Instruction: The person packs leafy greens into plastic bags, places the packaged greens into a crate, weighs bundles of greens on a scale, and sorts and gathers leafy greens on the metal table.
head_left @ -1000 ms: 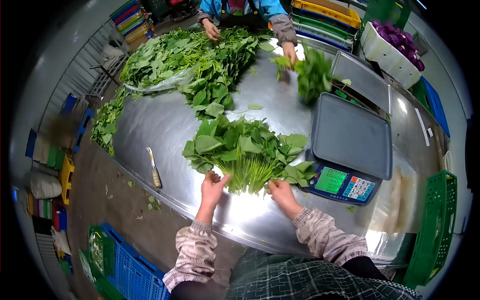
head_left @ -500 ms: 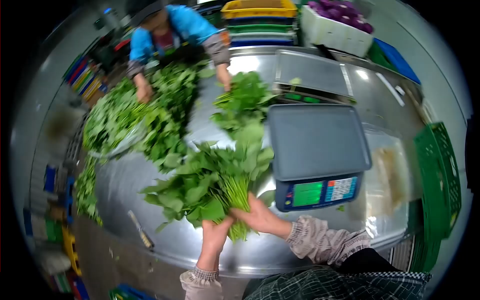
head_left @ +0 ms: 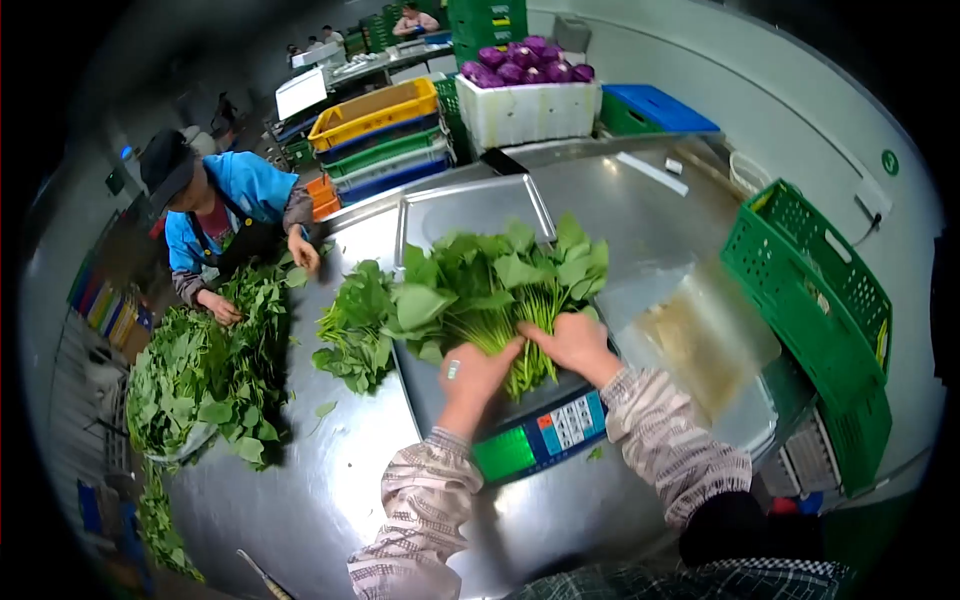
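A bunch of leafy greens (head_left: 480, 285) lies over the digital scale (head_left: 520, 452), its leaves pointing away from me and its cut stems toward me. My left hand (head_left: 478, 378) grips the stems from the left, and my right hand (head_left: 572, 345) closes on them from the right. Most of the scale's grey platform is hidden under the greens and hands; its lit green display and keypad show in front. Beside the scale, on the left, rests a smaller pile of the same greens (head_left: 358, 330).
Across the table a co-worker (head_left: 225, 215) handles a large heap of greens (head_left: 205, 375). A metal tray (head_left: 470, 205) lies behind the scale, clear plastic bags (head_left: 705, 340) to its right. Purple cabbages (head_left: 525, 62) fill a white box (head_left: 530, 115). Green crates (head_left: 805, 285) stand right; a knife (head_left: 265, 575) lies front left.
My hands have carried the bunch from the bare tabletop rightward onto the scale. My view has turned up and to the right. The co-worker's hand has left the smaller pile.
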`<state>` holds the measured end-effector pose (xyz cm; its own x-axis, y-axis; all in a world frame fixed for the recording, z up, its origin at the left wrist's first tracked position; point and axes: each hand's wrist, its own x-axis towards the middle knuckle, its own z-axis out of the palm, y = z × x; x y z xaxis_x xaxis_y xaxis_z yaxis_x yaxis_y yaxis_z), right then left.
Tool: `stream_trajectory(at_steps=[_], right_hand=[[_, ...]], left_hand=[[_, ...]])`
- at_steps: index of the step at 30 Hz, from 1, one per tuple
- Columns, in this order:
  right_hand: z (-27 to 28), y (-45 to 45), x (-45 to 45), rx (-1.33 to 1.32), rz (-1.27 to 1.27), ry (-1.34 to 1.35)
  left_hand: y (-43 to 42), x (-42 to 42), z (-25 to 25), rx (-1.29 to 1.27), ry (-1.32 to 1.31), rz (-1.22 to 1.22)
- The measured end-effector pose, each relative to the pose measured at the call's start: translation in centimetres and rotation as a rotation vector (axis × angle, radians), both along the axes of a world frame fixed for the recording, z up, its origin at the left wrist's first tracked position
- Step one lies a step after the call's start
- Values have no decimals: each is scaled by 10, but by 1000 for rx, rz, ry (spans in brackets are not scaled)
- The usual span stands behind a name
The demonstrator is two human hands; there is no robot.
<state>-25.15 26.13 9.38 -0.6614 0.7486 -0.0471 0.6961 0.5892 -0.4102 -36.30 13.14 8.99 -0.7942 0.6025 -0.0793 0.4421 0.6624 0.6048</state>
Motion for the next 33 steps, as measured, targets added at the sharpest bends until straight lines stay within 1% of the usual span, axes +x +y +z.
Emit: stream_trajectory(at_steps=[1, 2, 4, 5, 7, 8, 9, 10, 11, 12, 13, 14, 15, 16, 17, 19, 20, 21, 22, 23, 24, 25, 26, 27, 28, 29, 30, 32, 33], right_hand=[[9, 0, 5, 26, -12, -48], [6, 4, 9, 31, -3, -31], [19, 2, 23, 61, -27, -18], [19, 0, 33, 66, -33, 70], [14, 2, 60, 80, -37, 242], [0, 4, 79, 183, -55, 406], [-17, 5, 105, 282, -72, 561], [-27, 7, 135, 448, -74, 481], [-36, 10, 166, 610, -64, 397], [-46, 10, 195, 626, -73, 261], [-58, 12, 223, 643, -86, 135], [-93, 32, 256, 455, -113, 54], [-123, 46, 275, 270, -141, -27], [-122, 43, 275, 276, -128, -69], [-118, 42, 276, 286, -115, -109], [-97, 23, 271, 286, -55, -164], [-75, 2, 255, 279, -8, -174], [-56, -17, 243, 275, 39, -182], [-44, -30, 238, 175, 104, -205], [-33, -42, 234, 79, 167, -226], [-23, -48, 232, -9, 233, -248], [-15, -53, 233, -30, 208, -182], [-12, -61, 237, -59, 181, -115], [-10, -69, 241, -91, 152, -43], [-10, -75, 248, -127, 54, 37], [-10, -76, 252, -162, -29, 122], [-14, -77, 243, -201, -86, 216], [-28, -98, 216, -289, 44, 276], [-34, -111, 206, -325, 96, 304]], left_hand=[[-5, 4, -3, -6, -5, -2], [-9, 4, -5, 2, -2, 0], [-20, 3, -12, 20, -6, 9], [-27, 6, -14, 75, 44, 20], [-52, 20, -12, 343, 80, 88], [-66, 28, -10, 476, 94, 126], [-86, 33, -16, 549, 80, 164], [-110, 37, -25, 619, 62, 207], [-134, 43, -38, 606, 172, 248], [-160, 50, -56, 585, 286, 288], [-187, 55, -87, 443, 263, 309], [-202, 65, -119, 415, 204, 331], [-213, 74, -140, 306, 279, 240], [-218, 80, -149, 201, 353, 145], [-221, 83, -155, 157, 478, 53], [-223, 84, -148, 127, 472, -37], [-225, 83, -145, 111, 469, -87], [-228, 78, -151, 149, 515, -98], [-234, 70, -155, 152, 534, -129], [-251, 60, -163, 62, 563, -105], [-276, 46, -181, -21, 590, -76], [-323, 15, -240, 254, 542, 50], [-363, 7, -212, 73, 380, 189], [-393, -1, -176, -147, 530, 232], [-421, -9, -156, -434, 711, 280], [-433, -14, -142, -564, 850, 424], [-432, -19, -136, -439, 846, 349], [-406, -38, -117, -207, 848, 200], [-375, -45, -108, -159, 675, 238]])
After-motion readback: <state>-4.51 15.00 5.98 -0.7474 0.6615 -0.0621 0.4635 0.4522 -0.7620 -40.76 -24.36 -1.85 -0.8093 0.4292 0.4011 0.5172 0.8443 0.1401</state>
